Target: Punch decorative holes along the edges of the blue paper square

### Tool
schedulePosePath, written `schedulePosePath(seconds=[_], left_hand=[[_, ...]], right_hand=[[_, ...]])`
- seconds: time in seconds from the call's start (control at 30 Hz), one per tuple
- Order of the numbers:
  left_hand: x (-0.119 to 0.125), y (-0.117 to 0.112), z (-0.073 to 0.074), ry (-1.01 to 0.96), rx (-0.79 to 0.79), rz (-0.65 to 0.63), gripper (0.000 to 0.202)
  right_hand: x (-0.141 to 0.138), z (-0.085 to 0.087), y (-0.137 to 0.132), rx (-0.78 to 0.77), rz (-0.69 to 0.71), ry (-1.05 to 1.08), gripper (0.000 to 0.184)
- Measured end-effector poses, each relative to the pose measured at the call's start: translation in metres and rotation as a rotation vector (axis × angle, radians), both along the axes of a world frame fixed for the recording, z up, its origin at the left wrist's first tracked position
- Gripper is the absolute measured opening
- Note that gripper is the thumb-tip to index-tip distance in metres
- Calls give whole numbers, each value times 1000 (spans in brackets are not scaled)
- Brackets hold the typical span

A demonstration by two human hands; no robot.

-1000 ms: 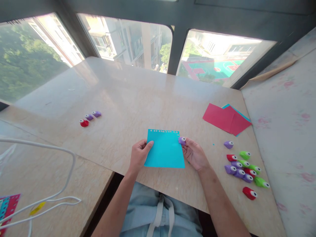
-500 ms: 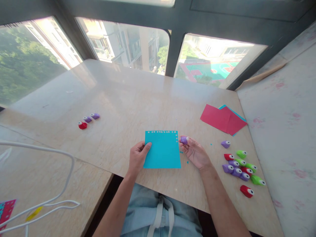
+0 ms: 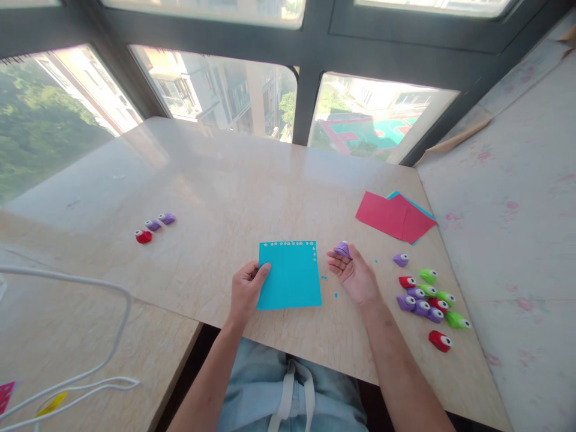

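A square sheet of teal paper [image 3: 290, 275] lies flat on the marble table [image 3: 234, 186], with a row of small punched holes along its top edge and down the top right corner. My left hand [image 3: 245, 291] pinches its left edge. My right hand [image 3: 353, 273] sits just right of the sheet, palm up, with its fingertips closed on a small purple punch [image 3: 342, 248], clear of the paper. Tiny teal scraps [image 3: 324, 278] lie between the sheet and that hand.
A cluster of several red, green and purple punches [image 3: 427, 300] lies at the right, one purple punch [image 3: 400, 259] apart. Red and teal sheets [image 3: 393, 216] are stacked behind them. Three punches [image 3: 153, 227] sit at the left. A white cable [image 3: 90, 336] loops at the lower left.
My right hand has pulled the purple punch off the paper's top right corner and turned palm up to the right. New holes show down that corner. The left hand has stayed on the sheet.
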State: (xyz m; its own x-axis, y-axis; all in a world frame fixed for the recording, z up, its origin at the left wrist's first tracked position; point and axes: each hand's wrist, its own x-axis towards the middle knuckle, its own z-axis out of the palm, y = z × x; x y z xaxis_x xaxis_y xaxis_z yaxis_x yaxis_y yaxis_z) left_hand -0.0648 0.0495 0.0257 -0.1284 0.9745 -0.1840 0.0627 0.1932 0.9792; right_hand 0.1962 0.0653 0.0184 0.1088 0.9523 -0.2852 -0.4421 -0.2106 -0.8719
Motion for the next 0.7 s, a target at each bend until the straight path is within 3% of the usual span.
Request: schedulePosePath(seconds=[0.17, 0.4, 0.53, 0.7], left_hand=[[1, 0, 0, 23, 9, 4, 43], [0, -2, -3, 34, 20, 8, 43], [-1, -3, -7, 17, 17, 21, 42], [-2, -2, -9, 10, 8, 32, 40]], right_hand=[[7, 8, -11, 141, -124, -644, 42], [26, 6, -12, 164, -292, -756, 46], [43, 1, -11, 131, -390, -1029, 58], [51, -1, -16, -25, -324, -1262, 70]])
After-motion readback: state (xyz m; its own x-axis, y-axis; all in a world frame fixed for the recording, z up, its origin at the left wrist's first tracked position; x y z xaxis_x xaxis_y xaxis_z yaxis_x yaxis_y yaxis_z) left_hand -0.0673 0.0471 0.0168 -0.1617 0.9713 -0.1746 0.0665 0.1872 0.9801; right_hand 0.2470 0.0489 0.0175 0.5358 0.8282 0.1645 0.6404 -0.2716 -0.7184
